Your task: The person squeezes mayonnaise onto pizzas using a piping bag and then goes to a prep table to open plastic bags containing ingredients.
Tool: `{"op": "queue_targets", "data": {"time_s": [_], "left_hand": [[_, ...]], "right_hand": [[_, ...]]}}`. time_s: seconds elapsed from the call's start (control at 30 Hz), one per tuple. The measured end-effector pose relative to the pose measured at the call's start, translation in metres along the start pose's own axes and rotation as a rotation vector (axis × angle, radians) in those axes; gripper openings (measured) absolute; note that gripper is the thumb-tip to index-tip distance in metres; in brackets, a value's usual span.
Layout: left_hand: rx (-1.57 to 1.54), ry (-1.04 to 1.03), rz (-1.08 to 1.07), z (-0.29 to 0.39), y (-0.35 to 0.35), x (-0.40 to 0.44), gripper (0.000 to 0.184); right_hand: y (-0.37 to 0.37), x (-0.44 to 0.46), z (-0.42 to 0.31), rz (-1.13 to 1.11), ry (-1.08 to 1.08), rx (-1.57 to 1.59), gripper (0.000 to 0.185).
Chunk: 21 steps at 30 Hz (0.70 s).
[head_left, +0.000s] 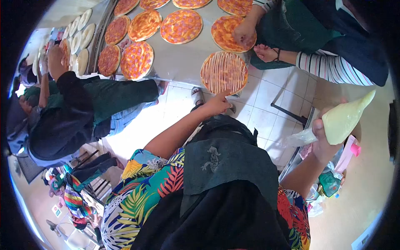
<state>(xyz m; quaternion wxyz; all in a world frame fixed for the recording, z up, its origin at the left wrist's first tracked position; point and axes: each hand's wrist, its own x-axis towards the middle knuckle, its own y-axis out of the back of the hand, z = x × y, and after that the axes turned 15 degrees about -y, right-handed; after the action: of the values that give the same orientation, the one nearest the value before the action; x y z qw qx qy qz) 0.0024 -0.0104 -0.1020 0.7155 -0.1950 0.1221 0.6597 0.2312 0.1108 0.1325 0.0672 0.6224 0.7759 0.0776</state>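
Note:
My left hand (217, 104) is at the near rim of a pizza (224, 74) striped with thin lines of pale sauce. Its index finger stretches out onto the crust, while the other fingers are partly hidden below the edge. Out to the right, my right hand (323, 141) grips a clear piping bag (348, 118) filled with pale yellow sauce. The bag's full, pointed end tilts up and to the right, away from the pizza. A loose piece of clear plastic hangs on the other side of that hand.
Several topped pizzas (181, 26) lie on the metal table (177, 58). Across it, a co-worker's hand (245, 33) touches a pizza (227, 31). Another person in a green apron (121, 98) works at the left, near pale dough rounds (82, 60). Bags and packages (329, 183) are at the right.

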Motion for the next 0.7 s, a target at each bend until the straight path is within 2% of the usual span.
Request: {"op": "queue_targets", "data": {"time_s": [0.13,0.3,0.47,0.6,0.7], "left_hand": [[-0.029,-0.01,0.032,-0.001,-0.022,-0.011,0.067],[-0.004,0.0,0.11,0.0,-0.035,-0.023,0.067],[-0.087,-0.017,0.181,-0.008,-0.039,-0.039,0.063],[-0.08,0.007,0.194,-0.011,-0.04,-0.051,0.063],[-0.053,0.054,0.189,-0.014,-0.044,-0.054,0.064]], "right_hand": [[0.015,-0.012,0.003,-0.06,-0.039,-0.023,0.078],[0.023,-0.014,-0.002,-0.147,0.069,-0.105,0.078],[0.023,-0.025,-0.011,-0.214,0.055,0.061,0.078],[0.03,-0.028,-0.009,-0.247,0.091,0.098,0.076],[0.037,-0.032,-0.006,-0.248,0.043,0.073,0.076]]}}
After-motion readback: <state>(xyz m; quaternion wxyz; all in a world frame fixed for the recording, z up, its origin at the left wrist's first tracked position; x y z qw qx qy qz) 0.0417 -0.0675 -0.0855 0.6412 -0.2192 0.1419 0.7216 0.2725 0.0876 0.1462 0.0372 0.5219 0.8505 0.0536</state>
